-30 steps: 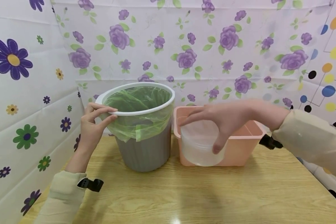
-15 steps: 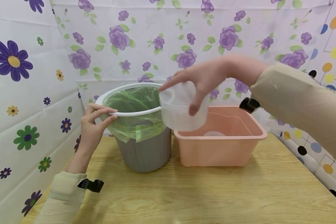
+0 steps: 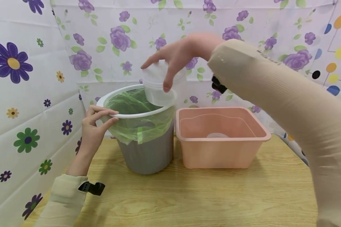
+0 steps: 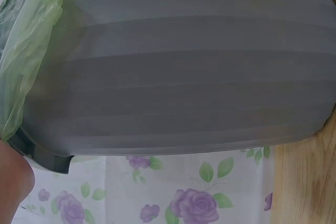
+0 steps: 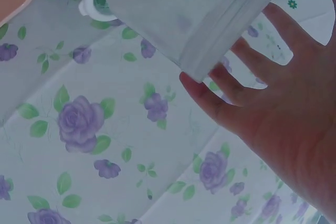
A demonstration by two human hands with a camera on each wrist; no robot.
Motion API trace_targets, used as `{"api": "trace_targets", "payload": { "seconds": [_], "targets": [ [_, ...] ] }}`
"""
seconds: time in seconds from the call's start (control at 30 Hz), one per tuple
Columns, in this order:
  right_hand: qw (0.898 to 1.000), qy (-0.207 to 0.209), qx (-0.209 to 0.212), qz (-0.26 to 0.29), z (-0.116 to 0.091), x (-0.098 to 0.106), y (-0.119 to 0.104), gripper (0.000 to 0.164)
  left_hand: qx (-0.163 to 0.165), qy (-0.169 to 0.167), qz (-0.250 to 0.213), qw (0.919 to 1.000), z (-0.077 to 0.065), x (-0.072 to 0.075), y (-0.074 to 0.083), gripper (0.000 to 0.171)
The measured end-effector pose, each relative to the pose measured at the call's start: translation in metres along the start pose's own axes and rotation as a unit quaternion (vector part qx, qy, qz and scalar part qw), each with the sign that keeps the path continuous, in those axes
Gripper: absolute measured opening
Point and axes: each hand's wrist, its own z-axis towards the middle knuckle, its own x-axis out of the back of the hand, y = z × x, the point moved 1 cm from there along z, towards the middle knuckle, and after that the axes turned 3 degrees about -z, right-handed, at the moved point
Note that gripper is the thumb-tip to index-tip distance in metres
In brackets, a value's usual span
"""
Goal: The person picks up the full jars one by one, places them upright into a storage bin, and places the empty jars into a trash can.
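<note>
My left hand [image 3: 94, 130] pinches the white rim of a grey trash can [image 3: 147, 154] on its left side. A green plastic bag [image 3: 125, 129] lines the can and folds over its rim. In the left wrist view the grey can wall [image 4: 184, 77] fills most of the picture, with a bit of my hand [image 4: 11, 184] at the lower left. My right hand [image 3: 178, 58] grips a translucent round plastic container [image 3: 157, 94] from above, at the right part of the can's opening. The right wrist view has my fingers spread around the container's [image 5: 210, 19] ridged edge.
A pink plastic basin [image 3: 216, 154] stands right of the can, with a clear round object [image 3: 217, 135] inside it. Both stand on a wooden table [image 3: 187, 198]. Flower-printed cloth [image 3: 82, 60] hangs behind and to the left.
My right hand has lifted the plastic container from in front of the basin and carried it up and left to the can's opening. The left hand stays on the rim.
</note>
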Motion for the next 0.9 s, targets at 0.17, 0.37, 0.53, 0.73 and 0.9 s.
{"api": "trace_targets", "payload": {
  "seconds": [0.17, 0.37, 0.53, 0.73, 0.9],
  "targets": [
    [1.0, 0.023, 0.002, -0.012, 0.024, 0.006, -0.005, 0.104, 0.003, 0.005, -0.003, 1.0, -0.002, 0.001, -0.001, 0.02],
    [1.0, 0.025, -0.001, 0.006, 0.048, 0.003, -0.011, 0.102, 0.003, 0.005, 0.0, 1.0, -0.002, -0.001, -0.001, 0.019],
    [1.0, 0.012, 0.002, 0.012, 0.066, -0.006, -0.015, 0.101, 0.002, 0.002, 0.005, 1.0, -0.002, -0.001, -0.003, 0.019],
    [1.0, -0.015, -0.005, 0.01, 0.085, -0.021, -0.022, 0.1, 0.0, 0.003, 0.004, 1.0, -0.002, 0.001, -0.004, 0.019],
    [0.999, -0.031, -0.014, 0.009, 0.091, -0.031, -0.021, 0.1, -0.004, 0.003, 0.005, 1.0, -0.002, 0.0, -0.003, 0.02]
  ]
}}
